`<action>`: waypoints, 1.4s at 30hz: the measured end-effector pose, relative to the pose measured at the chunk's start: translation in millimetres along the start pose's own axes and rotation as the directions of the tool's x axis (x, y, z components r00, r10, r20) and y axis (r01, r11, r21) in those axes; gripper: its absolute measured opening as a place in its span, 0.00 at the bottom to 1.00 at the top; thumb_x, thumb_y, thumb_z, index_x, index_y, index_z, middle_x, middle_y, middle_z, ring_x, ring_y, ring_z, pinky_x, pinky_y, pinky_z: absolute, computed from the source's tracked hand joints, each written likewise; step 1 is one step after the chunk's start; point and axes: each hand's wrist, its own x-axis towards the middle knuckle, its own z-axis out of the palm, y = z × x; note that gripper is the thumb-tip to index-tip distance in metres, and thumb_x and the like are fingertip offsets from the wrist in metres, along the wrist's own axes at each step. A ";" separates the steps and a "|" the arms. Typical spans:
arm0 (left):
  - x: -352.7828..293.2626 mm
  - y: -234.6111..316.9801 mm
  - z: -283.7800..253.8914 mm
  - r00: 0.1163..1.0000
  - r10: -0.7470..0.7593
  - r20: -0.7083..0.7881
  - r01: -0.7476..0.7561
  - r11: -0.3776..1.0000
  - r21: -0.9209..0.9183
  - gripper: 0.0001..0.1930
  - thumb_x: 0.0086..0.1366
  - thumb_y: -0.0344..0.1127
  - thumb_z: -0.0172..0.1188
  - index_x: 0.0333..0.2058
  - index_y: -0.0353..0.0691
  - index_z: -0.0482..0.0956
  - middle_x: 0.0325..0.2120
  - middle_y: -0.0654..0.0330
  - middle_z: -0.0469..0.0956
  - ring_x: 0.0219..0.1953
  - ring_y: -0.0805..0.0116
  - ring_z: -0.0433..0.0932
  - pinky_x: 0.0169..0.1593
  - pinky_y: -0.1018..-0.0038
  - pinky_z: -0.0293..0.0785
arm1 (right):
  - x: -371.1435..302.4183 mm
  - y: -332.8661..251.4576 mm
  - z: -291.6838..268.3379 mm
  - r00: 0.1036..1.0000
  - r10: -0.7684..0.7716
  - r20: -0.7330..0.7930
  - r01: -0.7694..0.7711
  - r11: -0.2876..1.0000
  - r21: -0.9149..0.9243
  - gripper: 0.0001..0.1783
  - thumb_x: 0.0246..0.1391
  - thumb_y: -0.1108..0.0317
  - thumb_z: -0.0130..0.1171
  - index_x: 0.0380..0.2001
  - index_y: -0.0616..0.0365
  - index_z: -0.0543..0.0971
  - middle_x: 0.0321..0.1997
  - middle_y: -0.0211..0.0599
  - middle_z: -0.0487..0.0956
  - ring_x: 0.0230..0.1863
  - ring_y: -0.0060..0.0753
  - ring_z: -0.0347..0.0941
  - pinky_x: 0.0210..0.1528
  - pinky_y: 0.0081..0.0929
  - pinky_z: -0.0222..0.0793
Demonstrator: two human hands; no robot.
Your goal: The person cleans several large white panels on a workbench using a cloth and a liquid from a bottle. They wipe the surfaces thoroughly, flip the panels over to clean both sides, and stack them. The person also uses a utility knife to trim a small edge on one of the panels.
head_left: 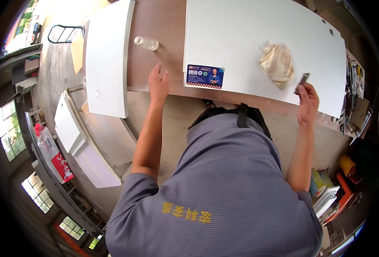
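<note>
My left hand [158, 85] is over the brown tabletop [164, 25], holding nothing, with its thumb apart from the other fingers. Just beyond its fingertips a clear glass bottle [146, 43] lies on its side. A small, flat, dark grey tool with a metallic look [302, 81] is gripped in my right hand [308, 103]; its exact kind is too small to make out. That hand is at the near right edge of a large white panel [232, 34]. A crumpled cream cloth [277, 64] lies on the panel, left of the tool. At the panel's near left corner is a blue printed card [205, 77].
Another white panel [108, 55] lies left of the bottle. More boards [84, 145] lean or lie low on the left, near a red and white bag [54, 154]. Assorted tools and scraps [357, 103] crowd the right end. A dark metal handle frame [66, 34] stands far left.
</note>
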 end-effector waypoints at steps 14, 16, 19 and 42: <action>-72.6 47.8 0.7 0.841 -0.027 0.540 0.501 0.411 -0.761 0.19 0.72 0.30 0.60 0.59 0.29 0.77 0.47 0.57 0.85 0.46 0.74 0.81 0.53 0.74 0.77 | -8.1 37.8 319.8 0.750 -0.317 0.580 0.638 0.578 -0.509 0.06 0.54 0.76 0.64 0.35 0.61 0.86 0.33 0.34 0.81 0.33 0.33 0.79 0.36 0.29 0.74; -71.2 42.9 -1.7 0.838 -0.040 0.545 0.514 0.393 -0.762 0.18 0.71 0.28 0.59 0.58 0.30 0.78 0.46 0.58 0.86 0.45 0.74 0.81 0.51 0.75 0.76 | -8.8 36.4 322.0 0.737 -0.305 0.603 0.650 0.563 -0.510 0.06 0.53 0.76 0.64 0.35 0.61 0.86 0.33 0.34 0.81 0.34 0.34 0.79 0.37 0.29 0.75; -65.4 41.3 -7.9 0.832 -0.064 0.551 0.528 0.398 -0.750 0.17 0.71 0.26 0.58 0.56 0.31 0.80 0.45 0.58 0.86 0.45 0.75 0.82 0.50 0.75 0.76 | -16.7 34.3 318.2 0.672 -0.288 0.682 0.707 0.522 -0.476 0.06 0.51 0.76 0.64 0.34 0.61 0.86 0.33 0.35 0.81 0.34 0.35 0.79 0.36 0.29 0.75; -4.7 122.5 -15.4 0.906 0.421 -0.035 -0.407 0.850 -0.334 0.13 0.62 0.25 0.65 0.46 0.42 0.86 0.43 0.59 0.83 0.48 0.57 0.78 0.53 0.66 0.76 | -22.5 9.5 198.6 0.935 -0.155 0.320 0.325 0.736 -0.594 0.07 0.57 0.74 0.66 0.39 0.63 0.87 0.34 0.34 0.81 0.33 0.26 0.76 0.37 0.25 0.70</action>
